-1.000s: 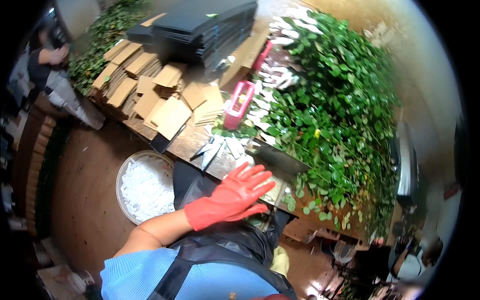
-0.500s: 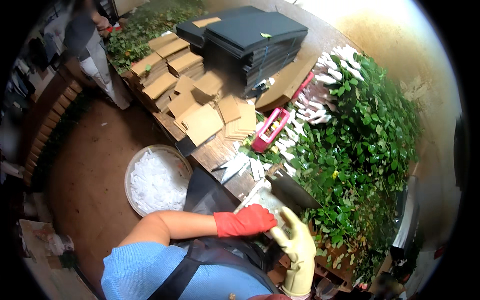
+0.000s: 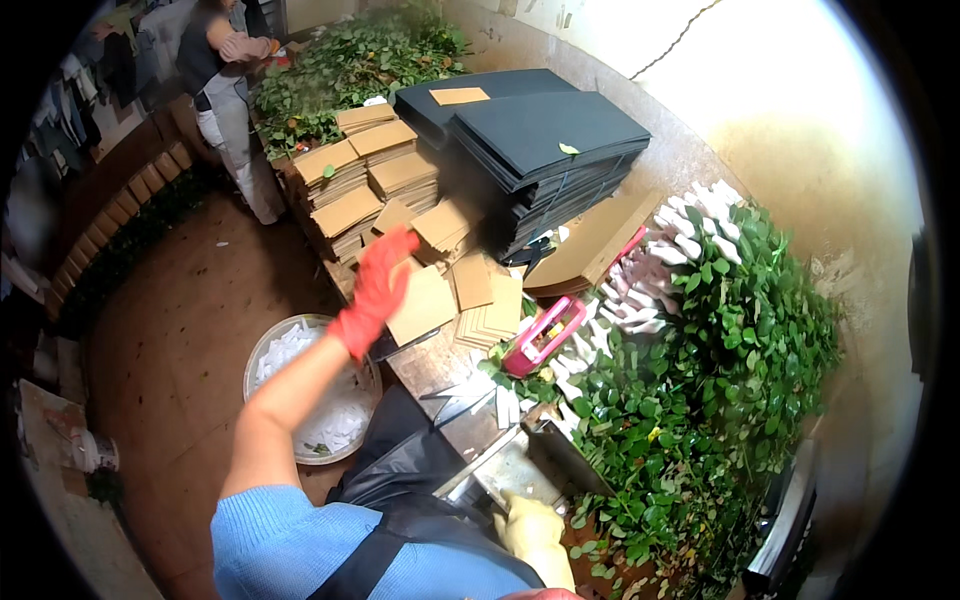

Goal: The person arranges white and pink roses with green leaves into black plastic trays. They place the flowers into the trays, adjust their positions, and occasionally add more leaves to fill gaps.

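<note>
My left hand [image 3: 375, 285], in a red rubber glove, reaches over small stacked tan cardboard squares [image 3: 345, 210], fingers curved and apart. In a pale yellow glove, my right hand [image 3: 530, 530] is low at the near edge of a metal tray [image 3: 515, 470]; its grip is unclear. White strips and dark-handled tools [image 3: 460, 395] lie left of the tray. A pink open container [image 3: 540, 340] stands beside leafy stems [image 3: 720, 380] whose heads carry white sleeves [image 3: 690, 225]. Tall bundled dark sheets [image 3: 540, 150] sit behind the cardboard.
A round tub of white scraps [image 3: 305, 420] stands on the brown floor left of the table. Another person [image 3: 225, 120] in a pale apron is at the far left beside more greenery [image 3: 350, 50]. A stained wall [image 3: 780, 120] borders the table at right.
My red-gloved hand has moved from beside the tray up and left to the cardboard. My yellow-gloved hand has shifted slightly lower and left. The view has tilted toward the table's far end.
</note>
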A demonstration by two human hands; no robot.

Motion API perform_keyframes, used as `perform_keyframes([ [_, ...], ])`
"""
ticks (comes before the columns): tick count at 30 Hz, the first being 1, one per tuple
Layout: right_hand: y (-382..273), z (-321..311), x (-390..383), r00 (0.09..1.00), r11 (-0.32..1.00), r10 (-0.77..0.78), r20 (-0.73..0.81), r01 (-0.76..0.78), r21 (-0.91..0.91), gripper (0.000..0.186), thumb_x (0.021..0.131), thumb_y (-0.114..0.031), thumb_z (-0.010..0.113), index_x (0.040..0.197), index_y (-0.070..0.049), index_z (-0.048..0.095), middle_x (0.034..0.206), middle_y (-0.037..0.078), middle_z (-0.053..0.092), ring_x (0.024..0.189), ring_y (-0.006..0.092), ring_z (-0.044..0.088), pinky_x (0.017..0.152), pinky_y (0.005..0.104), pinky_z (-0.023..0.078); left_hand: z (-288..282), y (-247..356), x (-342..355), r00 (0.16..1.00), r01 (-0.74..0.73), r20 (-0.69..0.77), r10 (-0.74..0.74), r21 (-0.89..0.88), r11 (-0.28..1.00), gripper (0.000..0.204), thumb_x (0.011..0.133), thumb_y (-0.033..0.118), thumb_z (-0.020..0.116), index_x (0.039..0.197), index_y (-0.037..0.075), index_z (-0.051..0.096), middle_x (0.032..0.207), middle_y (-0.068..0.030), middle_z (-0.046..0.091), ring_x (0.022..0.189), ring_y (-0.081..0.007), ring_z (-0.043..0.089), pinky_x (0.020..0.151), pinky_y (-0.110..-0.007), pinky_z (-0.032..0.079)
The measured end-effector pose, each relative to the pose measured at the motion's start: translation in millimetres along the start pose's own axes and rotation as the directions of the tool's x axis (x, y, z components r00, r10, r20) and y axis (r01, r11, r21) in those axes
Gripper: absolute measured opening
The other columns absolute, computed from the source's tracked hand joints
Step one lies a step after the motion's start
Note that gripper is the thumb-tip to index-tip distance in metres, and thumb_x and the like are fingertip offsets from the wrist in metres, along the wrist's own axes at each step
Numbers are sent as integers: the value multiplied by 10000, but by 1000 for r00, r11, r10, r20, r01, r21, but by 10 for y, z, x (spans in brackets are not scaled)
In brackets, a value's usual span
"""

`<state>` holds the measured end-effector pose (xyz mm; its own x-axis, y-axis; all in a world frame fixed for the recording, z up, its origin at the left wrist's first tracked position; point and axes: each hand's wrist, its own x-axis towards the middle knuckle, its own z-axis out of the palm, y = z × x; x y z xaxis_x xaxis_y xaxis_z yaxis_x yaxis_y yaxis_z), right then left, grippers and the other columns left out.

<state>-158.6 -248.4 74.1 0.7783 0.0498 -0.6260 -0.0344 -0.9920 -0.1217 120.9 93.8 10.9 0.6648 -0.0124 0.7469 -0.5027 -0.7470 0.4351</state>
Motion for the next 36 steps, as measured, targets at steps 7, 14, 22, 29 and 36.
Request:
perform_keyframes([
  [7, -8, -146, 225, 993, 993, 4, 121, -19, 120, 505, 943, -373, 687, 1425, -240, 615, 1126, 164, 757, 1043, 391, 723, 937, 511, 557, 415, -1351, 2244, 954, 256, 44, -295, 384, 887, 443, 1001, 243, 614, 1395, 40, 598, 1388, -183, 643, 1339, -376, 561, 1130, -477, 456],
  [14, 145, -150, 635, 981, 978, -49, 190, 9, 208, 520, 939, -373, 693, 1435, -241, 608, 1154, 166, 748, 1061, 390, 717, 948, 503, 555, 1023, -1612, 3250, 945, 205, 124, -302, 496, 844, 591, 997, 380, 625, 1496, 76, 534, 1501, -163, 570, 1413, -385, 496, 1183, -465, 405],
  [22, 309, -192, 901, 963, 959, -69, 259, -8, 285, 538, 935, -373, 701, 1447, -242, 599, 1186, 168, 738, 1081, 388, 711, 960, 493, 552, 1308, -2451, 3373, 857, 64, 379, -350, 595, 801, 770, 954, 288, 681, 1626, 438, 337, 1351, -172, 675, 1138, -436, 674, 1057, -467, 532],
  [29, 336, -181, 934, 957, 946, -71, 281, -25, 322, 554, 931, -372, 707, 1457, -242, 592, 1214, 170, 728, 1099, 387, 705, 971, 485, 550, 1359, -2298, 3464, 887, 15, 347, -306, 640, 768, 551, 872, 264, 757, 1406, 299, 627, 1298, -174, 659, 1145, -424, 666, 1050, -481, 535],
  [36, 346, -83, 827, 960, 938, -69, 272, -30, 344, 570, 927, -372, 714, 1467, -243, 585, 1242, 172, 719, 1116, 386, 700, 982, 477, 547, 1359, -1662, 3263, 809, 390, 244, -534, 457, 799, 332, 1018, 339, 536, 1252, 132, 648, 1195, -214, 725, 1177, -424, 666, 1022, -478, 513],
])
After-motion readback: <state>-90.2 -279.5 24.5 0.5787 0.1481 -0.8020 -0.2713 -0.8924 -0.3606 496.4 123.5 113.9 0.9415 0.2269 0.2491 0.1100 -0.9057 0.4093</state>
